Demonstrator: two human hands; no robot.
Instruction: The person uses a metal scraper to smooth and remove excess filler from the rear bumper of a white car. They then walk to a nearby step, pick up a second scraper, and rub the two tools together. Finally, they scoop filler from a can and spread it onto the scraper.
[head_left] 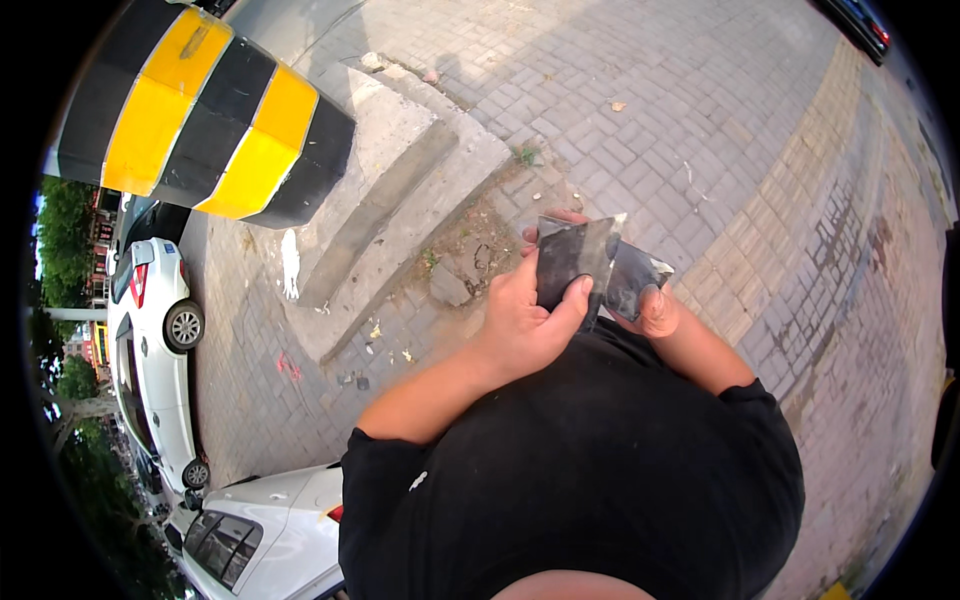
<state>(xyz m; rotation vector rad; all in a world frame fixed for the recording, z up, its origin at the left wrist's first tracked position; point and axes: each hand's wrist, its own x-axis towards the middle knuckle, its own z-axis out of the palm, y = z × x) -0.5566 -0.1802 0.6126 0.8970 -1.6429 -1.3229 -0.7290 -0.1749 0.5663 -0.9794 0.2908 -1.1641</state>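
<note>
Our black shirt (570, 460) lies nearest; beyond it, our left hand (525, 315) has fingers closed on one dark packet (568, 255), our right hand (657, 312) on a second packet (630, 275). We're apparently handling both; next calls for steady pinching.

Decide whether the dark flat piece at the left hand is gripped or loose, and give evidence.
Gripped: the left hand has its thumb on the dark flat piece, fingers showing beyond its edge.
</note>
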